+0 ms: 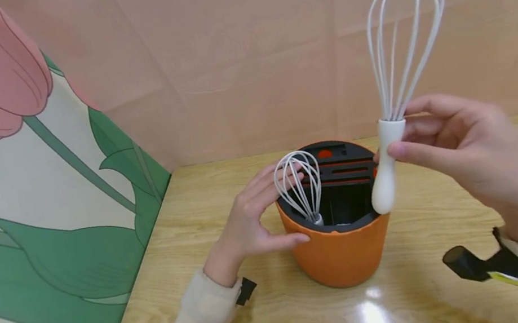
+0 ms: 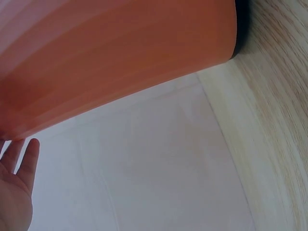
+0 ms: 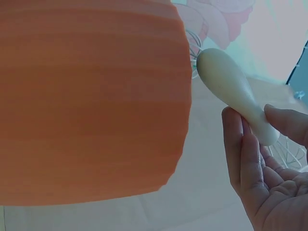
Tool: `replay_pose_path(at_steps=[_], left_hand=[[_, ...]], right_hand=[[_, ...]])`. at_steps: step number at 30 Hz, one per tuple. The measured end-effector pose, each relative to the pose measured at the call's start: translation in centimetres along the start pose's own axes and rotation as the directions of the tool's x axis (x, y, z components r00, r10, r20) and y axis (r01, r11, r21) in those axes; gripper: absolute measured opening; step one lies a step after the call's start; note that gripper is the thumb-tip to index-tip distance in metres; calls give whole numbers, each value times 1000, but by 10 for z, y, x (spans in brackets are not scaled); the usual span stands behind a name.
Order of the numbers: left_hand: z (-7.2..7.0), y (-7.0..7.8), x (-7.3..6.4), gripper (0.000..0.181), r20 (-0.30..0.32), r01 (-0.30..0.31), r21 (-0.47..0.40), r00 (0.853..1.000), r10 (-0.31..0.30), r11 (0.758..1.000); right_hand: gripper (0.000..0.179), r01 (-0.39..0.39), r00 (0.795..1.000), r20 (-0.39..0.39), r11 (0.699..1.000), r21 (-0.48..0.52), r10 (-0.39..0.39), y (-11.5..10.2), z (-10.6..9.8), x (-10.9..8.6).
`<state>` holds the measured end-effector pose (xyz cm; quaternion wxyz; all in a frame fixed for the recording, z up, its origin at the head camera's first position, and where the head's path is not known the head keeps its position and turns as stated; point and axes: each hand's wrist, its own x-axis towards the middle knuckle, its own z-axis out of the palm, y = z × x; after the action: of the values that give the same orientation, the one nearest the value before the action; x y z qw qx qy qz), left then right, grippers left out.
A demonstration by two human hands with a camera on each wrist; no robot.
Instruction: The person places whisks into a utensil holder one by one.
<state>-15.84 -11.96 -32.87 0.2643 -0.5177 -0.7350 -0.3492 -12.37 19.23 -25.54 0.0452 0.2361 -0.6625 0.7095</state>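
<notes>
My right hand (image 1: 462, 144) pinches a white-handled whisk (image 1: 387, 174) near the top of its handle, thumb in front and fingers behind. The whisk stands tilted, wires up and leaning right, and its handle's rounded end overlaps the right rim of an orange utensil holder (image 1: 342, 256). In the right wrist view, the smooth handle (image 3: 228, 82) shows beside the holder's ribbed wall. A smaller whisk (image 1: 317, 219) stands wires up in the holder's front left, its handle hidden inside. At the holder's left side, my left hand (image 1: 257, 213) touches the rim with fingers extended and thumb across the front.
The holder's black top insert (image 1: 343, 170) has narrow slots at the back and a deep compartment in front. It stands on a wood-grain table (image 1: 260, 321). Behind rises a pinkish backdrop (image 1: 242, 61), with a tulip-patterned panel (image 1: 75, 261) at the left.
</notes>
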Motion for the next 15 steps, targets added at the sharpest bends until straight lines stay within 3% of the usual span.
replay_pose_path(at_steps=[10, 15], left_hand=[[1, 0, 0, 76, -4, -5, 5, 1000, 5, 1000], [1, 0, 0, 76, -3, 0, 9, 1000, 0, 1000]], right_hand=[[37, 52, 997, 60, 997, 54, -55, 4, 13, 5], [36, 87, 991, 101, 996, 17, -88, 3, 20, 5]])
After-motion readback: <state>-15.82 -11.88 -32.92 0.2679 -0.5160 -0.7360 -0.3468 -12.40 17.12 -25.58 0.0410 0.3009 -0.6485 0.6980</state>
